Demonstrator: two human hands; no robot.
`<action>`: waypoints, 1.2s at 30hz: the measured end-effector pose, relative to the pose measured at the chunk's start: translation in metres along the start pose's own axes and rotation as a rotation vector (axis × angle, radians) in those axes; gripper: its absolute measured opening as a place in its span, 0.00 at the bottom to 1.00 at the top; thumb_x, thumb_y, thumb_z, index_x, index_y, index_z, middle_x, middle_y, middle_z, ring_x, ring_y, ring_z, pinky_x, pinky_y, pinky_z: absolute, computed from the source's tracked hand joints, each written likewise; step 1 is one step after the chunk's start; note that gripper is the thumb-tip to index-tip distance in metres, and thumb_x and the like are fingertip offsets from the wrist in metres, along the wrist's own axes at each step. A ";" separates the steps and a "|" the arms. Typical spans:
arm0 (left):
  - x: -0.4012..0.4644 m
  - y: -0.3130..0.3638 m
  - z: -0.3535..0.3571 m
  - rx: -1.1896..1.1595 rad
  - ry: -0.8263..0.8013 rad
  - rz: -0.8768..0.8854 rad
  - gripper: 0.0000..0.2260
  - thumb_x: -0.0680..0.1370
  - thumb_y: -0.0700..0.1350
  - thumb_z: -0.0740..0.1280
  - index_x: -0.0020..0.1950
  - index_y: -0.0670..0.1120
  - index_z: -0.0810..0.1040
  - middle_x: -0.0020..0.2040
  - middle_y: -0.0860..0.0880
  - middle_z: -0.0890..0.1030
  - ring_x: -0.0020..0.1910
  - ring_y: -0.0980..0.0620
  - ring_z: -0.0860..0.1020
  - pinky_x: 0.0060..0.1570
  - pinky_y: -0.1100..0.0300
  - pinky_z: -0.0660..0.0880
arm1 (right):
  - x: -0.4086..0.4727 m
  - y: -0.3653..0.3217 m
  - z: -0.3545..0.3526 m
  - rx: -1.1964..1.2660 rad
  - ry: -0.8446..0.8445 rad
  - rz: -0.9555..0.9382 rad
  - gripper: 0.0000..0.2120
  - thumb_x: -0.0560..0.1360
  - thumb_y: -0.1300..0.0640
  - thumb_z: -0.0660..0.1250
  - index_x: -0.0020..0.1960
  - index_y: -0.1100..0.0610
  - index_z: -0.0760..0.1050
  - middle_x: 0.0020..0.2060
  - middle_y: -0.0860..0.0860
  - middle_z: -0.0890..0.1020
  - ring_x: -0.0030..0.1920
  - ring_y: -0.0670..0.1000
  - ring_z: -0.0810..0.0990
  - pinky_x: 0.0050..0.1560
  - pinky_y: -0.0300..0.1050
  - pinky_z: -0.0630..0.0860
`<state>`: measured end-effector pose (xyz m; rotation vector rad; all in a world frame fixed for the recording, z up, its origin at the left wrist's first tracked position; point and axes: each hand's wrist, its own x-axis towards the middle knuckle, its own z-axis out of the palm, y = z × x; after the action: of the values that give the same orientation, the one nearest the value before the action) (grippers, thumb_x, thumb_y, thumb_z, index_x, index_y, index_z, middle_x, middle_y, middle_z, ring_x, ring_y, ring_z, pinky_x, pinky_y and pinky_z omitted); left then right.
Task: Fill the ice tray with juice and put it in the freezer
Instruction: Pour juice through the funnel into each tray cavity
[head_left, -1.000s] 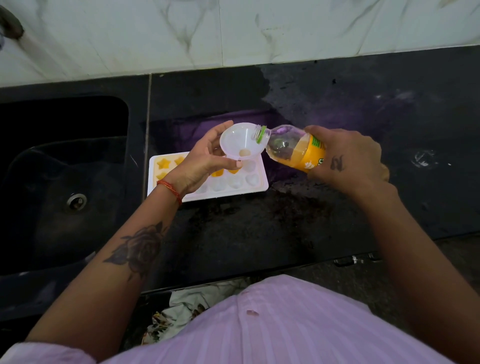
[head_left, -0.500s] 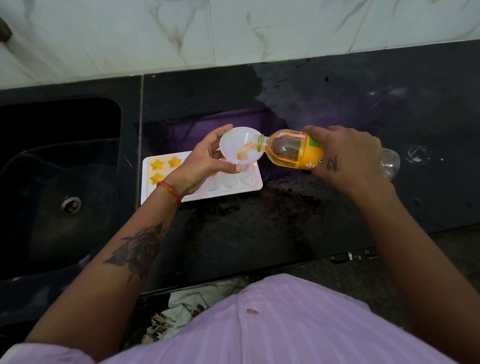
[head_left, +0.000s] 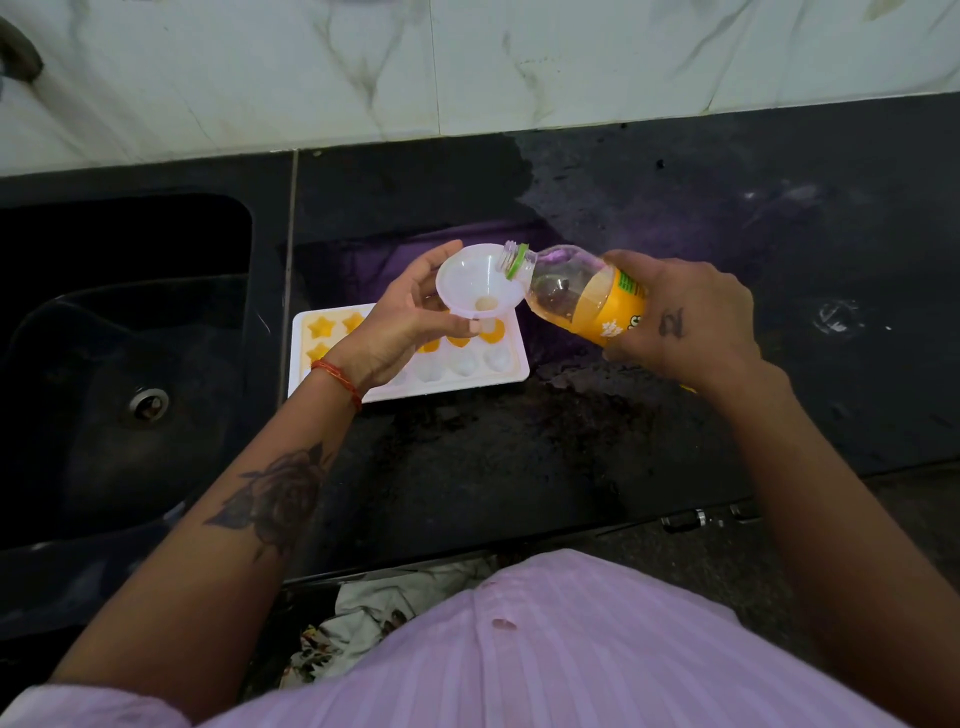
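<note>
Dark counter (head_left: 519, 467), sink (head_left: 130, 364) to left. Left hand (head_left: 400, 322) pinches funnel (head_left: 480, 283) over ice tray (head_left: 511, 371); right hand (head_left: 685, 317) grips tilted juice bottle (head_left: 582, 293). Risk: funnel spout off-centre or an overfast pour floods neighbouring cells and the tray rim.

You are looking down at a black stone countertop (head_left: 675, 208), its surface smudged and wet-looking, with a purple sheen near its middle. Behind the countertop runs a wall of white marble-patterned tiles (head_left: 467, 62) with grey veining. To the left of the countertop sits a black sink (head_left: 104, 338) with a round metal drain (head_left: 149, 404) in its basin. Below the countertop's front edge you can see a crumpled patterned cloth (head_left: 374, 613).
</note>
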<state>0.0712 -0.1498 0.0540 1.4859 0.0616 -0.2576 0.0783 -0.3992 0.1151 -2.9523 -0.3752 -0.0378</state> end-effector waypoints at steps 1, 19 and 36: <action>-0.001 0.000 -0.001 -0.017 0.002 0.004 0.37 0.67 0.26 0.70 0.72 0.48 0.65 0.62 0.51 0.75 0.60 0.50 0.76 0.55 0.54 0.79 | 0.000 -0.002 -0.001 0.021 0.004 0.001 0.39 0.61 0.47 0.77 0.68 0.44 0.66 0.53 0.54 0.81 0.52 0.59 0.78 0.44 0.45 0.65; -0.086 -0.001 -0.086 -0.055 0.215 0.055 0.38 0.61 0.32 0.71 0.68 0.52 0.68 0.64 0.51 0.73 0.62 0.52 0.75 0.56 0.59 0.78 | 0.012 -0.085 0.010 0.133 -0.052 -0.184 0.40 0.59 0.47 0.77 0.68 0.41 0.65 0.55 0.53 0.80 0.54 0.59 0.77 0.44 0.46 0.64; -0.115 -0.021 -0.109 -0.052 0.239 0.014 0.36 0.65 0.25 0.69 0.66 0.53 0.68 0.60 0.53 0.75 0.58 0.56 0.76 0.48 0.64 0.78 | 0.014 -0.125 0.025 -0.039 -0.056 -0.331 0.37 0.64 0.49 0.75 0.69 0.42 0.64 0.55 0.51 0.79 0.52 0.59 0.77 0.43 0.48 0.65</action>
<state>-0.0322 -0.0282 0.0469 1.4586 0.2477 -0.0654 0.0609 -0.2716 0.1109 -2.8986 -0.8759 -0.0036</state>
